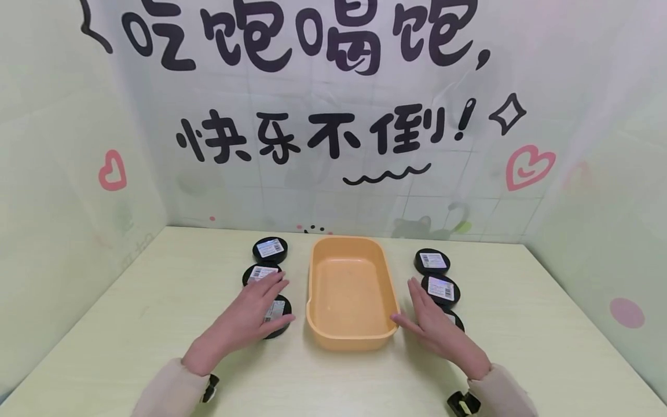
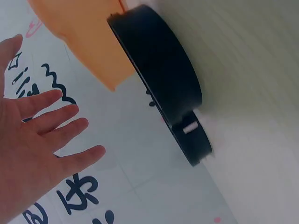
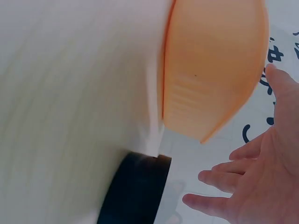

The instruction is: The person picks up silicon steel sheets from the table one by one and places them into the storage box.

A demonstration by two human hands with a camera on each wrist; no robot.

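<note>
A: Starting nearest, what are the hands doing?

B: The left hand (image 1: 249, 315) is lying flat with fingers straight and spread over the nearest round black plastic tin (image 1: 278, 315) of the left row, covering most of its white barcode label. It is gripping nothing. In the left wrist view that hand (image 2: 32, 154) is showing an open palm with the fingers fanned apart.

A: And the other one?

B: The right hand (image 1: 435, 324) is also lying open, fingers straight and loosely together, hovering over the nearest black tin (image 1: 455, 318) of the right row, which is mostly hidden beneath it. The thumb is pointing toward the near right corner of the shallow orange plastic tub (image 1: 350, 292); whether it is touching, I cannot tell.

A: What is sitting in the tub?

B: Only its bare orange floor is showing. The tub is standing between the two hands on the pale green table (image 1: 156, 301), long side running away from the person.

A: Going farther back?

B: On the left, a middle black tin (image 1: 260, 273) is lying just under the fingertips, and a far black tin (image 1: 270, 249) is lying beyond it. On the right, a middle tin (image 1: 440, 288) and a far tin (image 1: 432, 260) are lying label up. Behind the table, a printed backdrop (image 1: 333, 116) is hanging.
</note>
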